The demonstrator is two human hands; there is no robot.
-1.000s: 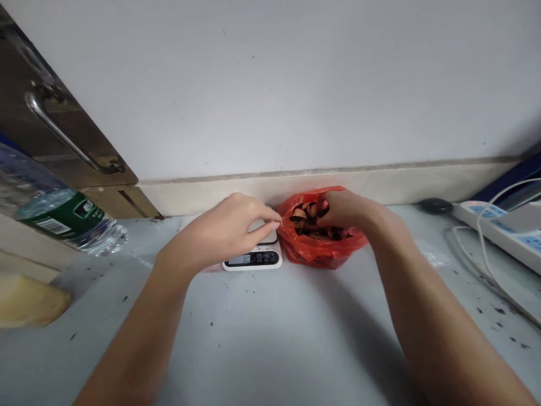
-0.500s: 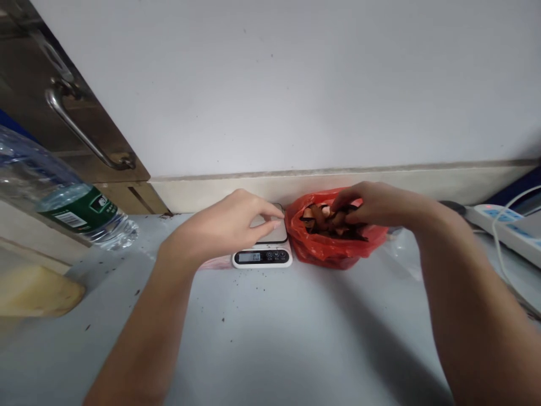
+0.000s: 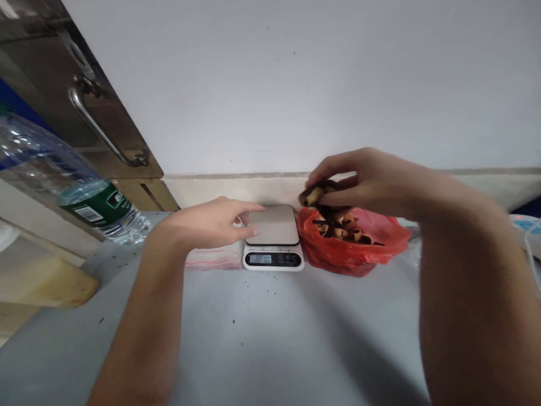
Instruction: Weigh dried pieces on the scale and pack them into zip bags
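Observation:
A small white kitchen scale (image 3: pixel 273 242) with a steel platform and a lit display stands on the grey counter by the back wall. Right of it lies an open red plastic bag (image 3: pixel 359 256) of dark brown dried pieces (image 3: pixel 344 231). My right hand (image 3: pixel 359 183) hovers above the bag's left side, its fingers closed on a few of those pieces. My left hand (image 3: pixel 211 223) rests just left of the scale, fingers loosely curled, fingertips at the platform's left edge, over a clear zip bag (image 3: pixel 213 259) with a red strip.
A plastic water bottle (image 3: pixel 84 189) with a green label lies at the left beside a wooden block (image 3: pixel 46 282). A cabinet door with a metal handle (image 3: pixel 101 129) stands at upper left. A white power strip (image 3: pixel 528 225) and cable sit at the far right. Dark crumbs dot the counter (image 3: pixel 270 338).
My right hand has risen out of the red bag with dried pieces pinched in it. My left hand has slid off the scale platform to its left edge.

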